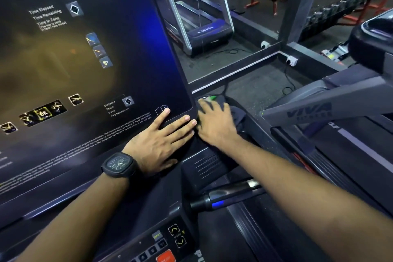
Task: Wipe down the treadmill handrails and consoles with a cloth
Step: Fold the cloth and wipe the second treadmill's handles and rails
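Note:
The treadmill console, a large dark glossy panel with printed icons and text, fills the left of the view. My left hand, a black watch on its wrist, lies flat with spread fingers on the console's lower right corner. Just right of that corner, my right hand presses a dark cloth against the side housing behind the console edge. A green patch shows past its fingertips. A black and chrome handrail grip juts out below my right forearm.
A control strip with arrow keys and a red stop button sits at the bottom. A second treadmill marked VIVA stands close on the right. Ahead are a mirror reflecting a treadmill, wall sockets with cables, and weight racks.

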